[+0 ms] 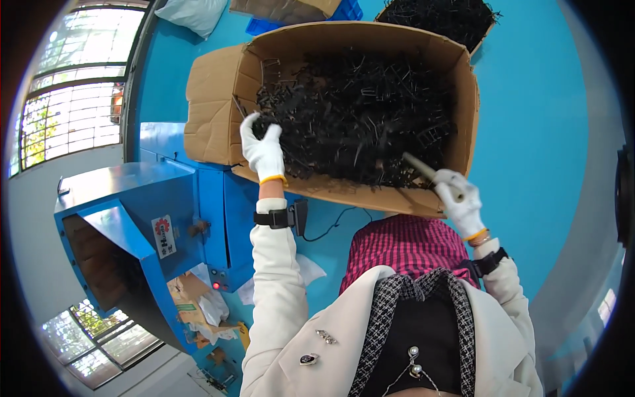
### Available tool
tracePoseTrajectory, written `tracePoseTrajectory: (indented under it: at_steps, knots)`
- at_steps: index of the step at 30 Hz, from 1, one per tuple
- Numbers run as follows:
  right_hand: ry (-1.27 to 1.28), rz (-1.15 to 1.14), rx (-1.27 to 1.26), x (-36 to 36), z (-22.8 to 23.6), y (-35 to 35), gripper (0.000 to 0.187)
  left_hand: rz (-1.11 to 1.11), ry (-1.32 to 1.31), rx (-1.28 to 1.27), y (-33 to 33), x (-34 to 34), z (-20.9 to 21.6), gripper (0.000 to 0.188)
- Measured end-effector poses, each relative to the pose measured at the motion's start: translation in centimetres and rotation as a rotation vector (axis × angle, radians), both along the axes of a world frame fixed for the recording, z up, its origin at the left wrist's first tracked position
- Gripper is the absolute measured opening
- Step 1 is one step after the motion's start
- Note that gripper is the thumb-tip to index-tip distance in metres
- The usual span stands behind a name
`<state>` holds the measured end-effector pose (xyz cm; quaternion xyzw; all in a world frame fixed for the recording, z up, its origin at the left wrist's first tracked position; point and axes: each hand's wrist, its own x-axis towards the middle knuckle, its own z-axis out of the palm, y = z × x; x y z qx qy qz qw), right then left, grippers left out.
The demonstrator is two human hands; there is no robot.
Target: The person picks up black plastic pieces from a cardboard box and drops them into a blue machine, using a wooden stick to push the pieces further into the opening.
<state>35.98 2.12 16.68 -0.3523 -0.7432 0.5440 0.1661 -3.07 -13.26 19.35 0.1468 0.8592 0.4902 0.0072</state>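
A large cardboard box (466,122) in front of me holds a heap of thin black plastic pieces (357,112), many of them frame-like or branching. My left hand (263,151), in a white glove, is at the box's near left corner. Its thumb and fingers are spread apart, with black pieces showing in the gap; whether it touches them I cannot tell. At the near right corner, my gloved right hand (460,204) is closed round a slim grey-brown stick (419,165). The stick slants up and left over the pieces, slightly blurred.
Left of the box stands a blue machine (178,218) with an open chute and a red light. Another box of black pieces (443,20) is at the far right. A white sack (192,14) and a blue crate (347,10) lie at the back. A dark cable (337,221) runs below the box.
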Motion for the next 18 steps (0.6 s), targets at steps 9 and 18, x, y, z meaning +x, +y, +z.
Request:
tracePoseTrajectory:
  at_steps: [9, 18]
  knots:
    - [0.582, 0.017, -0.012, -1.4, 12.4, 0.2, 0.012, 0.025, 0.035, 0.097, 2.3, 2.4, 5.7, 0.042]
    - [0.218, 0.097, -0.041, -4.7, -1.5, -0.3, 0.01, -0.082, 0.138, 0.367, 4.7, 2.6, 10.8, 0.039]
